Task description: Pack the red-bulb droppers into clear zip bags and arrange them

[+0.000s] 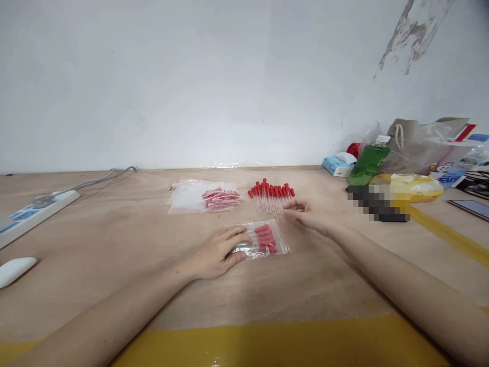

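My left hand (pixel 217 252) lies on the near end of things, its fingers and thumb holding down the left part of a clear zip-lock bag (pixel 283 239). Inside that bag are several droppers with red rubber bulbs (pixel 265 238), bulbs toward the right; their stems run partly under my fingers. My right hand (pixel 307 215) is at the right side of a loose row of red-bulbed droppers (pixel 271 191), beside their thin clear tips. Its thumb and fingertips are drawn together there, and what is between them, if anything, is too small to make out.
Left of the loose droppers lies a stack of bags (pixel 187 196), some holding red-bulbed droppers. A power strip (pixel 42 211) and a white rounded object (pixel 16 271) are at left. A green bottle (pixel 369 162), tissue pack (pixel 338 165) and yellow packet (pixel 420 188) crowd the right.
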Demonstrator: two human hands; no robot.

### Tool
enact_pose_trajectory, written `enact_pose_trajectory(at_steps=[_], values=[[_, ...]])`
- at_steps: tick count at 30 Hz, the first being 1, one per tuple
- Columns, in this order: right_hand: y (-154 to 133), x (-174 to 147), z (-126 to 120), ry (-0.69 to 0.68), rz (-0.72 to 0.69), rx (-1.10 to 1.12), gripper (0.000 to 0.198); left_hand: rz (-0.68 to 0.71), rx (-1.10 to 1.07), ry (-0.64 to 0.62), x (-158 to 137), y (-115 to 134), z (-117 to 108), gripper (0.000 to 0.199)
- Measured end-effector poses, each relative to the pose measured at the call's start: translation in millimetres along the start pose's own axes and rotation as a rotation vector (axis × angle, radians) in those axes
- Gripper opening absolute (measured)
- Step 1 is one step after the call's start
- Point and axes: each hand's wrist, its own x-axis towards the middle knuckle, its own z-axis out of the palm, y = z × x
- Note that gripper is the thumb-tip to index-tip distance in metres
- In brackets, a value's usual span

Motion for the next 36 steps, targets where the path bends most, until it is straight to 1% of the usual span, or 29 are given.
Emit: enact_pose_trajectory(at_steps=[2,3,5,7,9,13,16,20,22,24,26,28,29,31,33,35,36], values=[[4,22,-11,0.192,-0.082,-0.181,0.013,-0.005,-0.003,-0.007,0,0,0,0.033],[5,33,-15,0.26,-0.102,-0.271,0.012,-0.004,-0.003,-0.006,0,0,0,0.034],[6,53,-19,0.368,-0.084,-0.4,0.016,-0.003,-0.002,-0.004,0,0,0,0.036],[5,67,-18,0.457,-0.051,-0.5,0.026,-0.007,0.001,-0.007,0,0,0,0.038],[3,77,-13,0.502,-0.018,-0.568,0.031,-0.012,0.003,-0.008,-1,1,0,0.038],[2,87,-3,0.471,0.086,-0.552,0.019,-0.02,0.0,-0.003,-2,1,1,0.039],[3,90,-2,0.477,0.105,-0.523,0.014,0.002,-0.041,-0.021,-2,-4,-3,0.039],[4,93,-6,0.497,0.096,-0.506,0.019,0.076,-0.148,-0.109,-2,-15,-18,0.037],[6,96,-9,0.501,0.089,-0.487,0.023,0.09,-0.194,-0.15,-2,-24,-27,0.034],[9,98,-11,0.497,0.08,-0.465,0.027,0.073,-0.241,-0.183,-4,-35,-37,0.031],[11,98,-11,0.492,0.07,-0.441,0.031,0.033,-0.273,-0.179,-8,-50,-45,0.028],[11,95,-9,0.493,0.058,-0.416,0.037,0.006,-0.289,-0.118,-13,-64,-51,0.023],[11,93,-7,0.495,0.053,-0.404,0.039,-0.006,-0.292,-0.065,-15,-69,-53,0.02],[9,86,-2,0.492,0.018,-0.364,0.043,-0.059,-0.261,0.055,-18,-71,-54,0.022],[6,77,5,0.484,-0.055,-0.3,0.045,-0.151,-0.182,0.166,-16,-58,-47,0.027],[5,66,12,0.476,-0.133,-0.243,0.044,-0.225,-0.097,0.231,-10,-34,-33,0.035],[5,60,15,0.474,-0.165,-0.224,0.044,-0.242,-0.051,0.23,-7,-20,-25,0.039]])
